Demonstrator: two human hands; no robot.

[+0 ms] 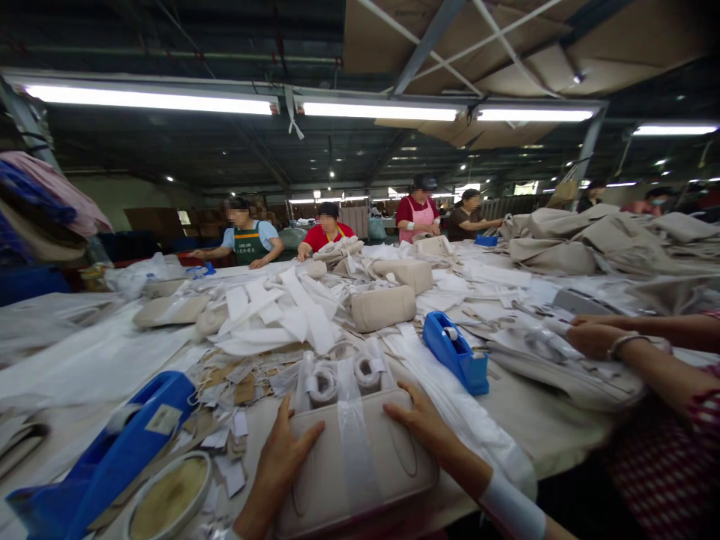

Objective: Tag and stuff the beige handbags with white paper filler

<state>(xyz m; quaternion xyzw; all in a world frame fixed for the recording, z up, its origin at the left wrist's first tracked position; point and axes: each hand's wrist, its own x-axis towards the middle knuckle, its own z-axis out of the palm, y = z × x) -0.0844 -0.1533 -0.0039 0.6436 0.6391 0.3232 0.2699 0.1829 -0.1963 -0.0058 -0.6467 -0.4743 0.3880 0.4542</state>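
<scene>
Left hand (281, 454) and right hand (424, 429) grasp beige bag (318, 476) from both sides, thumbs on face, fingers near upper corners, likely steadying it. Bag lies at near table edge, bulk between hands and below thumbs. Wrapped handles (323, 385) rise beyond grip (clear tape strip (358, 457), presumably restraining them, crosses face). Blue tape dispensers (458, 354) flank bag, seemingly for reach.

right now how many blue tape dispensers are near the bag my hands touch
2: a tape dispenser left of the left hand, a second dispenser beyond the right hand. Farther blue objects are too small to identify; more may be hidden.
</scene>
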